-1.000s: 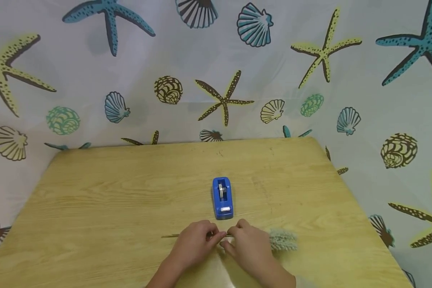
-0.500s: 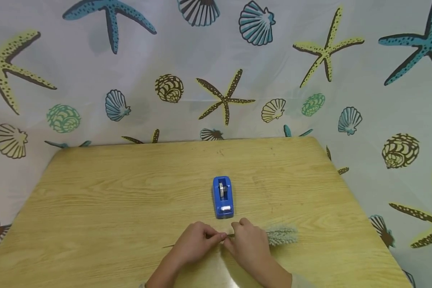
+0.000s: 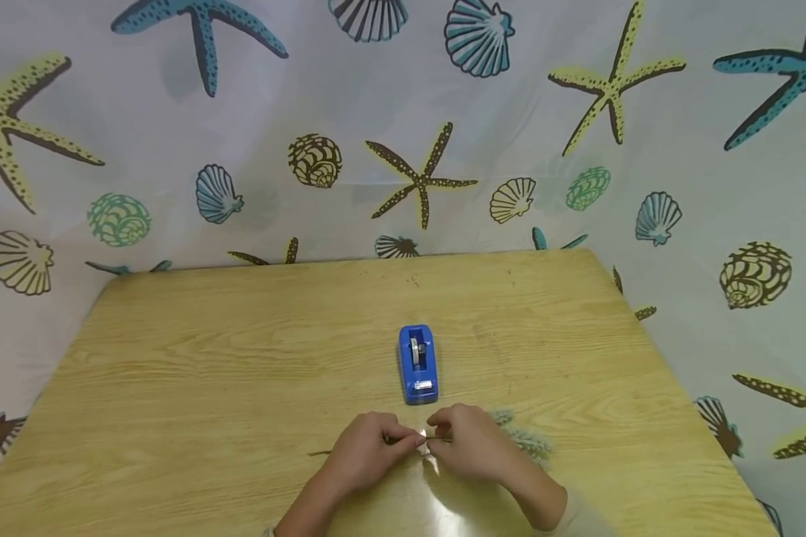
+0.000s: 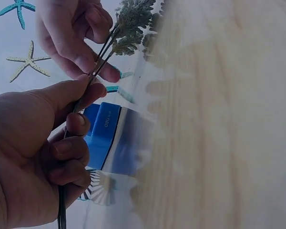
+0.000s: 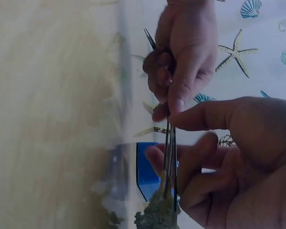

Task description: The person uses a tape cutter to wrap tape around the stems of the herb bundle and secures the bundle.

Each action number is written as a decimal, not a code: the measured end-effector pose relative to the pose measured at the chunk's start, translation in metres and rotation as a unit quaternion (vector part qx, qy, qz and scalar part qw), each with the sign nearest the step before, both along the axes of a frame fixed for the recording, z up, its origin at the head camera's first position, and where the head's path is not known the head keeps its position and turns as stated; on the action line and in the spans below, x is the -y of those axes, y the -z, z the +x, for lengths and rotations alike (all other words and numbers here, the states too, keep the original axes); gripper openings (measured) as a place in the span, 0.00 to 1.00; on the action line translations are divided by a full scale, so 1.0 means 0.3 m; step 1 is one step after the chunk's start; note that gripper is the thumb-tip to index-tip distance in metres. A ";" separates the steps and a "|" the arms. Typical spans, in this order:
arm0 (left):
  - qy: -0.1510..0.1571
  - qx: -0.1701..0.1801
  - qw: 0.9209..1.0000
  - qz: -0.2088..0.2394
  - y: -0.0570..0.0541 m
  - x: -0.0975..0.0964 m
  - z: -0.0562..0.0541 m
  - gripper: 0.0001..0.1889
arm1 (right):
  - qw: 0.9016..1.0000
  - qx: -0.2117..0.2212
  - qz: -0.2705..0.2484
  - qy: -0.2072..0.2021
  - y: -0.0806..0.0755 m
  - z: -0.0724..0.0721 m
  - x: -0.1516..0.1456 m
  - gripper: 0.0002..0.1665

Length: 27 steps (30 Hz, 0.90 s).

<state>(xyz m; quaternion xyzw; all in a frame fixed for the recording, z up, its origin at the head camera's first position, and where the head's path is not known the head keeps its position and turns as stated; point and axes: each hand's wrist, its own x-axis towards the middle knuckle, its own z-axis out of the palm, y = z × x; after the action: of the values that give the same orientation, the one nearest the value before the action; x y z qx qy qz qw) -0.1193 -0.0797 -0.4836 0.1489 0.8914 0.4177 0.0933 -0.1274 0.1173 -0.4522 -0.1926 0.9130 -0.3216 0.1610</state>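
A bunch of pale green flower sprigs (image 3: 530, 444) with thin dark stems (image 4: 62, 212) lies across both hands near the table's front. My left hand (image 3: 369, 451) grips the stems, its fingers curled round them and the thumb pressed on top. Close beside it, my right hand (image 3: 477, 444) has its thumb and fingertips on the stems, nearer the fuzzy flower heads (image 5: 157, 212). A small bright glint shows between the hands in the head view. Just beyond the hands stands a blue tape dispenser (image 3: 418, 365) with a roll in it.
The hands work over a wood-grain table (image 3: 208, 373). A white cloth (image 3: 255, 127) printed with starfish and shells hangs behind the table and along its sides.
My left hand has kept its grip on the stems. The right hand has turned and loosened around them, and its wrist has shifted right; the flower heads have spread and tilted slightly.
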 end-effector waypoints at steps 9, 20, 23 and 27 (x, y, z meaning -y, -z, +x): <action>-0.001 -0.022 1.000 -0.016 -0.002 0.006 0.005 0.07 | 0.986 0.141 -0.093 0.015 -0.007 -0.019 0.016 0.16; 0.006 -0.066 0.997 -0.027 -0.012 0.015 0.016 0.06 | 0.972 0.146 -0.160 0.092 0.012 -0.023 0.032 0.12; 0.007 -0.073 0.997 -0.030 -0.012 0.016 0.016 0.06 | 0.976 0.107 -0.155 0.106 0.020 -0.014 0.036 0.11; 0.018 -0.077 0.996 -0.038 -0.016 0.012 0.013 0.06 | 0.979 0.038 -0.150 0.129 0.030 0.010 0.035 0.12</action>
<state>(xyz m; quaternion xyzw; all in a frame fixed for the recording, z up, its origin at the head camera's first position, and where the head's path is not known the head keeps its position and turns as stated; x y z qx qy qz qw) -0.1155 -0.0832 -0.4789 0.1927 0.9085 0.3690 0.0374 -0.1244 0.1069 -0.4613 -0.0833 0.8646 -0.4803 0.1220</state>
